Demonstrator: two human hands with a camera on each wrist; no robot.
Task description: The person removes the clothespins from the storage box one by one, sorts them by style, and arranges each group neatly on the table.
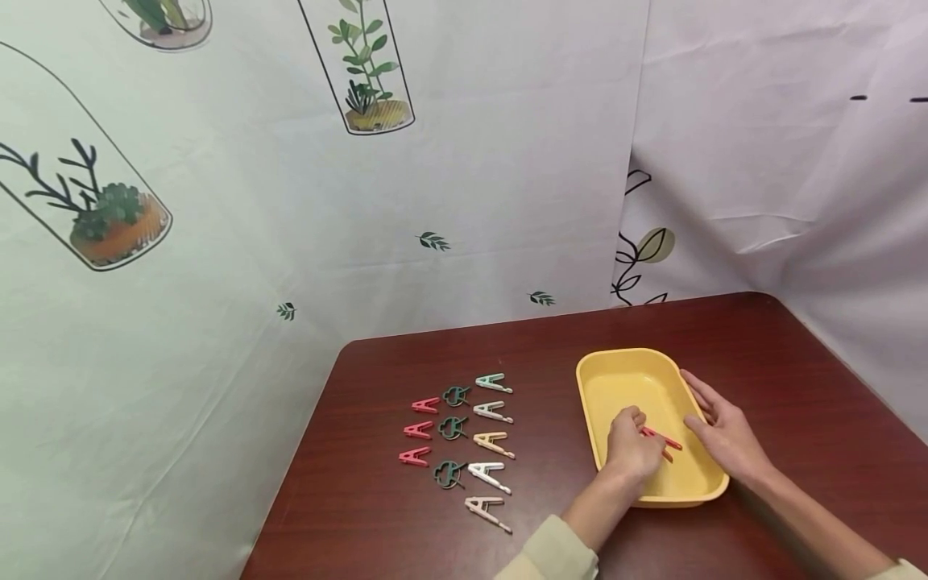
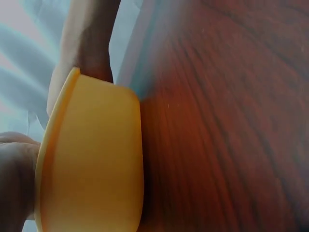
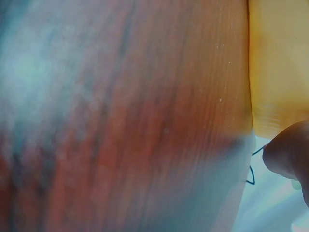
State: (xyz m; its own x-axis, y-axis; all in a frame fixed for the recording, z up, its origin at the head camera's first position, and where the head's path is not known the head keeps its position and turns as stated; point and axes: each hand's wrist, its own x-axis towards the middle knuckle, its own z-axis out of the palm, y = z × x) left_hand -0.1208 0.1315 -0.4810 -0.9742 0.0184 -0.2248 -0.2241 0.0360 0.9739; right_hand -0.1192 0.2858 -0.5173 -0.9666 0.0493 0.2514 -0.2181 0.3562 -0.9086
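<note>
My left hand is inside the yellow tray, its fingertips pinching a red clothespin. The clothespin's two legs stick out to the right, while its other end is hidden by the fingers. At the tray's right side my right hand grips the rim, thumb over the inner edge and fingers along the outside. The left wrist view shows the tray's outer wall with part of a hand beside the rim. A blurred finger touches the tray wall in the right wrist view.
Left of the tray, clips lie in columns on the dark red table: three red clothespins, three green round clips, and several pale clothespins. A patterned cloth hangs behind the table.
</note>
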